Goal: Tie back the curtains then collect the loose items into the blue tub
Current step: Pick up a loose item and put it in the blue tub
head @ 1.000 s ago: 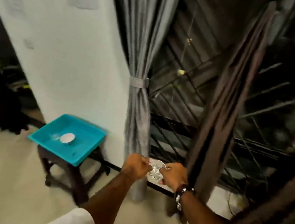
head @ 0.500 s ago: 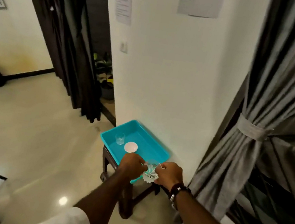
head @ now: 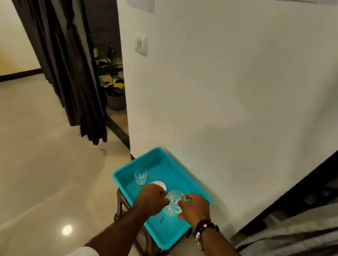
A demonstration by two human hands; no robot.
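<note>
Cut-glass tumbler (head: 173, 205) pinched between left hand (head: 151, 198) and right hand (head: 196, 208), held above the blue tub (head: 159, 231) containing another glass (head: 140, 176) and white disc (head: 159, 185).

Tub (head: 169, 242) – glossy plastic; held tumbler (head: 173, 204) – cut glass; floor (head: 22, 170) – polished, reflective
</note>
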